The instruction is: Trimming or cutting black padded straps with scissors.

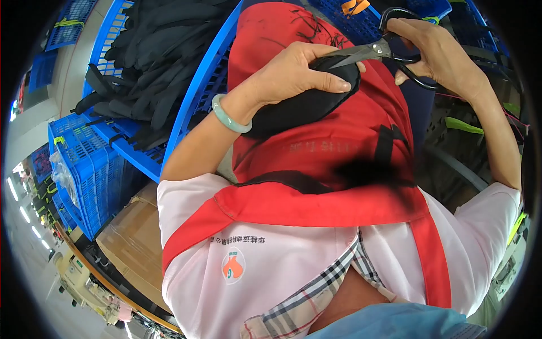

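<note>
My left hand [282,76], with a pale green bangle at its wrist, grips a black curved fabric piece [296,113] over my lap. Its thumb presses on top of the piece, and the fingers go out of sight beneath. In my right hand [449,56] is a pair of scissors [376,51] with black handles, fingers through the loops. The blades point left and lie at the upper edge of the fabric piece, close to my left thumb. Whether they are cutting anything there cannot be made out.
A red apron [316,158] covers my lap, with loose black thread ends [316,25] on its far part. To the left, a blue plastic crate [195,85] holds many black fabric strips [158,62]. Beside it stand another blue crate [93,181] and a cardboard box [135,243].
</note>
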{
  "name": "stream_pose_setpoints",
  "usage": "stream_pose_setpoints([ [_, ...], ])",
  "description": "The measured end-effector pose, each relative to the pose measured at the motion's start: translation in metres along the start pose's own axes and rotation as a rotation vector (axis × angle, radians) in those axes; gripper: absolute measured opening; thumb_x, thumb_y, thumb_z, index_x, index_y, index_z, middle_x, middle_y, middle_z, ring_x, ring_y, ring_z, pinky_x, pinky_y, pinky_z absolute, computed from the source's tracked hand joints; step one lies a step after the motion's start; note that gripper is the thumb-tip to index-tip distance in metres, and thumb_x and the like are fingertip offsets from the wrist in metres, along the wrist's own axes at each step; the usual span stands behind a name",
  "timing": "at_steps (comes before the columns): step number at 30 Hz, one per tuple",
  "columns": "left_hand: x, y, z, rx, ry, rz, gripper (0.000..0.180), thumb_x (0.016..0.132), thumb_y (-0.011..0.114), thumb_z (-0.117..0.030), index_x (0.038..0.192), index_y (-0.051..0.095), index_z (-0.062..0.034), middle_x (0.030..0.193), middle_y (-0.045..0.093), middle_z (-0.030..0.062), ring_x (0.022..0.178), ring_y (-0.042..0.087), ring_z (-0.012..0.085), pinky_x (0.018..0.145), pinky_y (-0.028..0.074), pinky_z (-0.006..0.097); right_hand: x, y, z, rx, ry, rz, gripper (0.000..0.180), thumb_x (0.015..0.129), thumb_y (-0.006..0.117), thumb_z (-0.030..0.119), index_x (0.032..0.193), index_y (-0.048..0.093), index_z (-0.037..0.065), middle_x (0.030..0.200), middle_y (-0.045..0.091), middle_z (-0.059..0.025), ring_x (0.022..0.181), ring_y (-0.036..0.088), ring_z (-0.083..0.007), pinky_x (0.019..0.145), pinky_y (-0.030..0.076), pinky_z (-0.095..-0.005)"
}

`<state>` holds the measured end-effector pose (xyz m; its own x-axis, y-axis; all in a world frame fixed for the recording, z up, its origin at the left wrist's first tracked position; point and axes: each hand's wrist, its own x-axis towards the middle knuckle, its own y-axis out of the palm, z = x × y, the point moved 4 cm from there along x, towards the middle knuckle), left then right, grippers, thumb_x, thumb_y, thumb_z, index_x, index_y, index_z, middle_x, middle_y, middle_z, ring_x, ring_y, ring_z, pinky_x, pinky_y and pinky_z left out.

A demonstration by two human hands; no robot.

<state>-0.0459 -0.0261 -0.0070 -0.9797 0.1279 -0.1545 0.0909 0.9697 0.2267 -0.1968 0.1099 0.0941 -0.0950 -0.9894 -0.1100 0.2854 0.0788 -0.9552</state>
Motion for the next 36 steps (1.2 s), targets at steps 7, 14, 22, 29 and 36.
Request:
stream_pose_setpoints([
  [7, 0.000, 0.001, 0.001, -0.018, 0.014, -0.004, 0.037, 0.078, 0.076, -0.011, 0.113, 0.068, -0.0037, 0.091, 0.067, -0.0003, 0.085, 0.060, 0.0069, 0.081, 0.048, 0.021, 0.010, -0.004, 0.004, -0.041, 0.027, 0.059, 0.079, 0.052, 0.080, 0.043, 0.111, 0.051, -0.001, 0.075, 0.045, -0.0166, 0.071, 0.047, -0.0358, 0.064, 0.040, -0.0413],
  [14, 0.001, -0.002, 0.007, 0.002, -0.033, -0.032, 0.035, 0.078, 0.075, -0.008, 0.112, 0.068, -0.0020, 0.088, 0.068, 0.0000, 0.079, 0.061, 0.0065, 0.075, 0.049, 0.020, 0.026, -0.016, 0.020, -0.491, 0.100, 0.476, 0.025, 0.092, 0.063, 0.035, 0.100, 0.065, 0.012, 0.077, 0.067, -0.0065, 0.071, 0.066, -0.0239, 0.060, 0.052, -0.0372],
  [22, -0.007, -0.032, -0.005, -0.267, -0.026, -0.237, 0.024, 0.079, 0.073, -0.003, 0.102, 0.068, 0.0030, 0.087, 0.070, 0.0051, 0.075, 0.066, 0.0112, 0.073, 0.053, 0.022, 0.015, 0.034, -0.021, 0.190, 0.194, -0.015, 0.064, 0.070, 0.078, 0.041, 0.112, 0.053, -0.001, 0.065, 0.043, -0.0161, 0.059, 0.043, -0.0325, 0.058, 0.038, -0.0394],
  [29, -0.010, -0.035, -0.014, -0.194, 0.018, -0.284, 0.025, 0.080, 0.071, -0.002, 0.104, 0.066, 0.0021, 0.092, 0.069, 0.0060, 0.080, 0.066, 0.0125, 0.074, 0.054, 0.024, 0.010, 0.030, -0.018, 0.238, 0.215, -0.018, 0.072, 0.066, 0.082, 0.035, 0.119, 0.047, 0.001, 0.078, 0.048, -0.0119, 0.069, 0.049, -0.0312, 0.065, 0.041, -0.0378],
  [36, -0.015, -0.056, -0.027, -0.494, 0.207, -0.517, 0.018, 0.084, 0.065, 0.001, 0.102, 0.065, 0.0015, 0.090, 0.069, 0.0087, 0.077, 0.068, 0.0164, 0.071, 0.056, 0.027, 0.002, 0.080, 0.005, 0.352, 0.261, -0.335, 0.074, 0.067, 0.082, 0.043, 0.117, 0.045, 0.003, 0.089, 0.059, -0.0170, 0.083, 0.059, -0.0423, 0.070, 0.048, -0.0447],
])
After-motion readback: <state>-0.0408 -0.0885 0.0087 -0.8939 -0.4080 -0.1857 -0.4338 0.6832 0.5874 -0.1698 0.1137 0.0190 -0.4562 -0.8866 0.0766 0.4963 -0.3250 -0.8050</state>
